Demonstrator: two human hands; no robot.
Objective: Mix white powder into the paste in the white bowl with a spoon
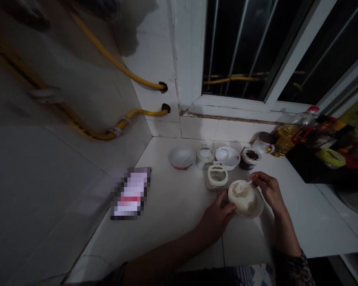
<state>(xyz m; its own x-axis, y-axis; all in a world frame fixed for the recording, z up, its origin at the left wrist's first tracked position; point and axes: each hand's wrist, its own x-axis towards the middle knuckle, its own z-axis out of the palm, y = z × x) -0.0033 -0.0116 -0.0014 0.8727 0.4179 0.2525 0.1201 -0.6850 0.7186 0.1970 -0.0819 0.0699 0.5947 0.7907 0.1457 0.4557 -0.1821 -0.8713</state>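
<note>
My left hand (219, 214) grips the near-left rim of a white bowl (259, 208), which looks tilted. Inside the bowl lies a pale, whitish mass (244, 201); what it is I cannot tell. In my right hand (267, 188) is the handle of a white spoon (241, 188), its head resting in the bowl against that mass. Just behind the bowl stands a square jar (217, 177) with a white-framed clear lid.
At the back stand a wide white bowl (181, 157), a glass jar (205, 158), an oval dish (232, 158), a jar of dark contents (251, 155), a lidded mug (264, 143) and an oil bottle (286, 135). A blurred-out phone-like slab (131, 194) leans left. Yellow pipes (107, 133) cross the wall.
</note>
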